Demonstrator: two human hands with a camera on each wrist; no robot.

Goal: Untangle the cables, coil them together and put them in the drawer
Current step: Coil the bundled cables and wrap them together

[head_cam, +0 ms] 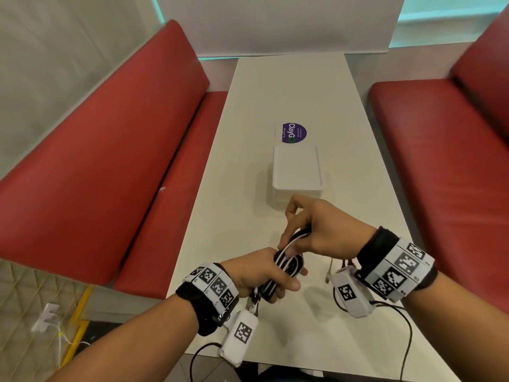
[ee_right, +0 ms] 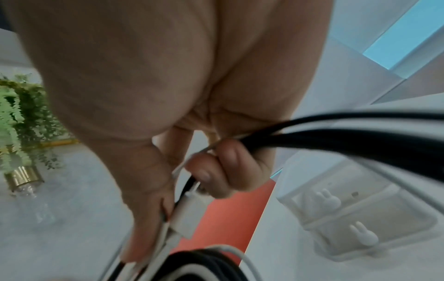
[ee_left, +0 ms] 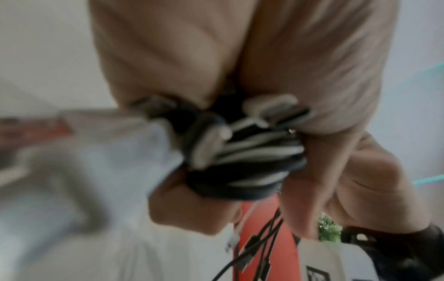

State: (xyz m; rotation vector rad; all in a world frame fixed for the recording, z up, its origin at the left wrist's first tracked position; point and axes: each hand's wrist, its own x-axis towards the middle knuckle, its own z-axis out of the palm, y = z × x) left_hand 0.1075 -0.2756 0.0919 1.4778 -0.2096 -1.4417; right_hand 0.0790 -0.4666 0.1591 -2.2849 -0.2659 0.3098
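A bundle of black and white cables is coiled in my left hand, which grips it above the near part of the white table. My right hand is just above it, fingers curled round a run of the same cables that leads to the coil. In the left wrist view the coil sits between curled fingers, with loose plug ends hanging below. A white plug lies against my right thumb. The small white drawer unit stands on the table beyond my hands; its drawers look closed.
Red bench seats flank the table on the left and on the right. A purple sticker lies behind the drawer unit. A loose white connector lies on the table under my right wrist. Thin black wires trail from the wrist cameras.
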